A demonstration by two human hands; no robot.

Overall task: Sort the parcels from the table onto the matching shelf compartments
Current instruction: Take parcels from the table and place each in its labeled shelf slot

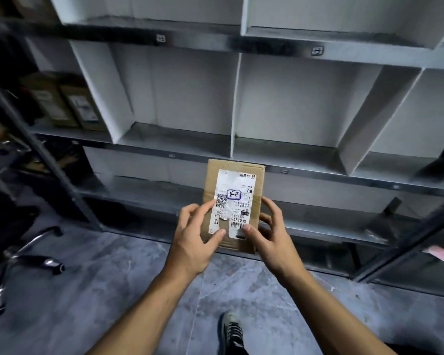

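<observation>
head view.
a: where's the parcel (235, 175)?
b: mid-frame, held up in the air in front of the shelf (305, 166) and not touching it. the open compartments lie toward 12 o'clock. no table is in sight.
a: how will it handle?
b: it's a small flat cardboard box, so i'd guess light and fairly stiff, with corners that could crush. the paper label (237, 198) is torn and peeling toward 6 o'clock, so keep off that. the bare cardboard edges at 3 and 9 o'clock look the safest hold.
a: and the hands?
b: the left hand (192, 242) grips the 9 o'clock edge, fingers curled, thumb pressed low on the label. the right hand (272, 237) grips from 3 o'clock, fingers round the edge, thumb on the barcode. neither is spread.
a: which compartment?
b: the boxed handwritten mark is upside down and i can't read it, nor the small tags (317, 50) on the shelf rails.
</observation>
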